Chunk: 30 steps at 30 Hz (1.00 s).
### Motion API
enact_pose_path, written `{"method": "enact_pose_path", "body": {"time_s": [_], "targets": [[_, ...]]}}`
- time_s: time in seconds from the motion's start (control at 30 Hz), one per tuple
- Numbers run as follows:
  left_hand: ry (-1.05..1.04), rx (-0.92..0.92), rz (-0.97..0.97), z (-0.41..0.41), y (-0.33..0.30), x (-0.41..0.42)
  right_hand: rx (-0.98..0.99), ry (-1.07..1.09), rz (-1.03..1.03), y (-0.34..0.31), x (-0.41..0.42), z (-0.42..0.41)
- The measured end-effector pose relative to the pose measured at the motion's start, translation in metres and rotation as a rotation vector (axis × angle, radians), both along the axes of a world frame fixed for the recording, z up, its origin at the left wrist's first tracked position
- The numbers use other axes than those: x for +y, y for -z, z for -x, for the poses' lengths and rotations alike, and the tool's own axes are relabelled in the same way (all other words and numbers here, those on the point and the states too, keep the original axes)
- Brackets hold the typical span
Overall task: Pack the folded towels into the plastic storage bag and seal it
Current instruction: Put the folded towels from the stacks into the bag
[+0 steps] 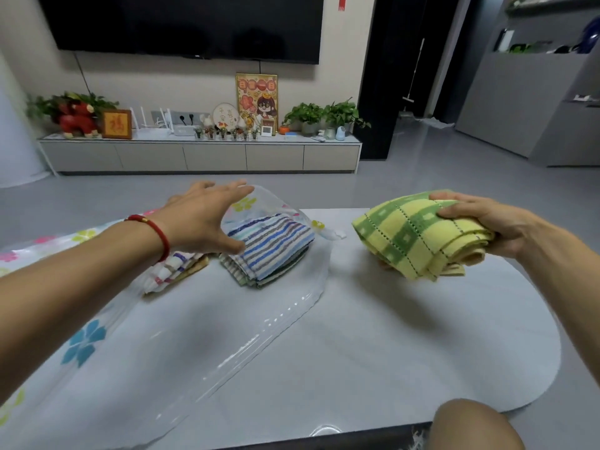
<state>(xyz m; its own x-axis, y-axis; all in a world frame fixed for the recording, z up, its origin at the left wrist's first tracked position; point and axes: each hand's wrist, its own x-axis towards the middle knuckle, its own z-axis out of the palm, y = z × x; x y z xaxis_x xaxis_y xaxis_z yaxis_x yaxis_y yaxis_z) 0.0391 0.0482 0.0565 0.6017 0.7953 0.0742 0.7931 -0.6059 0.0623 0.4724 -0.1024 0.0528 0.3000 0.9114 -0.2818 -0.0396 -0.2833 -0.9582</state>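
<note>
Over the table (pixel 389 336), right hand (pixel 487 222) clutching yellow-green towel (pixel 418 235); left hand (pixel 204 219) spread, lifting plastic bag (pixel 259 319) mouth

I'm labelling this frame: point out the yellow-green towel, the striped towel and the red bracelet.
yellow-green towel (pixel 412 235): head view, middle of its top fold.
striped towel (pixel 276 243): head view, top face.
red bracelet (pixel 159 232): head view, band on the left wrist.

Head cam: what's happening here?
A person is packing folded towels into a clear flower-print storage bag lying on a white table. The left hand lifts the bag's opening above a striped towel stack already inside. The right hand holds a folded yellow-green towel beside the bag, not yet in. The bag is unsealed.
</note>
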Motion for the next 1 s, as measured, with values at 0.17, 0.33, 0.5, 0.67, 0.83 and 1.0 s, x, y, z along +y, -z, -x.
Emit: {"method": "enact_pose_path", "body": {"time_s": [0.17, 0.33, 0.5, 0.67, 0.83, 1.0], "targets": [[0.009, -0.004, 0.003, 0.006, -0.007, 0.002, -0.052, -0.091, -0.09, -0.008, -0.028, 0.047], [-0.002, 0.005, 0.016, 0.003, -0.01, -0.003, -0.126, -0.067, -0.094, 0.017, -0.036, 0.081], [-0.007, 0.009, 0.022, 0.005, -0.004, -0.005, -0.328, 0.226, -0.019, 0.094, -0.029, 0.074], [-0.007, 0.019, 0.013, 0.006, -0.001, -0.006, -0.105, 0.272, 0.276, 0.15, -0.031, 0.043], [-0.001, 0.013, -0.019, 0.004, -0.002, -0.006, -0.283, 0.298, 0.433, 0.152, -0.032, 0.03], [0.0, 0.016, 0.01, 0.001, 0.004, -0.009, -0.303, 0.284, 0.326, 0.15, -0.021, 0.029]]}}
